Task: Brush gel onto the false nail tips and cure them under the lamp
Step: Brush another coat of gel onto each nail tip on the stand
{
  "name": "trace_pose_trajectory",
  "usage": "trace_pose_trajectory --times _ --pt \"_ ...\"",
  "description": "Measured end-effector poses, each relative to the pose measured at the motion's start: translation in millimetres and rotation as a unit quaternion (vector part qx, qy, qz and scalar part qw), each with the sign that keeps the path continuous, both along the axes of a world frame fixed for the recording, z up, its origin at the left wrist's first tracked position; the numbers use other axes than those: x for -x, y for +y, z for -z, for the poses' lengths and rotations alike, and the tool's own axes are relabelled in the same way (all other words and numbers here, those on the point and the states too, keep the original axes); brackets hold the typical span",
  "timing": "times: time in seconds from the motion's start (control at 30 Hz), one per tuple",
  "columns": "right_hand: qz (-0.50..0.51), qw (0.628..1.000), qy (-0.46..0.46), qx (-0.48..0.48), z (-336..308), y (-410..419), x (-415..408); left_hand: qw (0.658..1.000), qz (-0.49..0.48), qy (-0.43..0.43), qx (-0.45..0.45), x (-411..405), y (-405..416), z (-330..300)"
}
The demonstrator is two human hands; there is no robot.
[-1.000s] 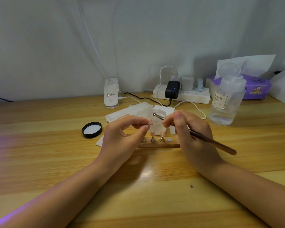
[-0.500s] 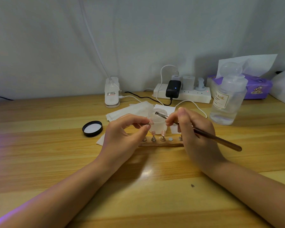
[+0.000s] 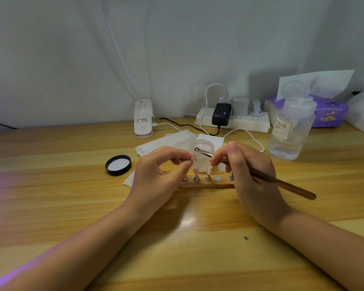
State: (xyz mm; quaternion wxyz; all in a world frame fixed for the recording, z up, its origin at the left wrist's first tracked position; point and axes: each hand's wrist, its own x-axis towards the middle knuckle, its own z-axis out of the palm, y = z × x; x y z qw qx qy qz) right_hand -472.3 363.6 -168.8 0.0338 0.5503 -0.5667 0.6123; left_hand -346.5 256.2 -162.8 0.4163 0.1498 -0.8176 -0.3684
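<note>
Pale wall stood behind a wooden table [image 3: 51,206] that carried everything. At the far edge sat a white power strip [image 3: 240,122] with a black adapter [image 3: 221,114] plugged in, white cables trailing toward the middle, and left of it a white clip lamp base [image 3: 143,120]. A clear pump bottle [image 3: 290,127] labelled NAIL stood at the far right, partly hiding a purple tissue pack [image 3: 330,112] behind it. A black jar lid [image 3: 118,165] lay left of centre, well apart from the open clear jar [image 3: 202,154], which rested on white wipes [image 3: 166,141].

The left hand [image 3: 156,177] had its grip narrowed to a pinch, thumb and forefinger holding a small false nail tip [image 3: 193,158] just in front of the jar. The right hand [image 3: 252,175] held a brown brush [image 3: 282,182] in a pen-like grip, its metal end reaching over the jar toward the pinched tip. Between and beneath the hands lay a wooden holder strip [image 3: 206,183] with small metal stands; two pink nail tips [image 3: 208,170] stood on it, and both hands hid its ends
</note>
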Motion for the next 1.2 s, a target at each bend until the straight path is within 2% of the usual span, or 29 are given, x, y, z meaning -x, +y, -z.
trace_pose_trajectory --times 0.13,0.33,0.6,0.83,1.0,1.2 --pt "-0.007 1.0 0.022 -0.016 0.4 0.2 -0.4 1.0 0.0 0.004 0.001 0.3 0.3 -0.4" --pt "0.015 0.997 -0.061 -0.036 -0.5 -2.7 3.3 1.0 0.017 0.016 -0.004 0.1 0.6 -0.3" --pt "-0.009 0.994 -0.11 0.004 -5.0 0.4 -0.9 0.998 0.015 0.064 0.02 1.8 -0.4 2.9" --pt "0.017 0.996 -0.077 -0.042 -6.7 0.0 0.9 0.998 0.033 0.056 0.027 2.2 0.0 2.2" --pt "0.016 0.997 -0.063 -0.039 -7.7 0.2 1.5 0.998 0.025 0.052 0.029 1.0 0.8 1.3" --pt "-0.038 0.997 -0.073 -0.008 -6.1 3.3 1.3 0.999 0.032 0.042 0.006 0.9 -0.9 0.9"
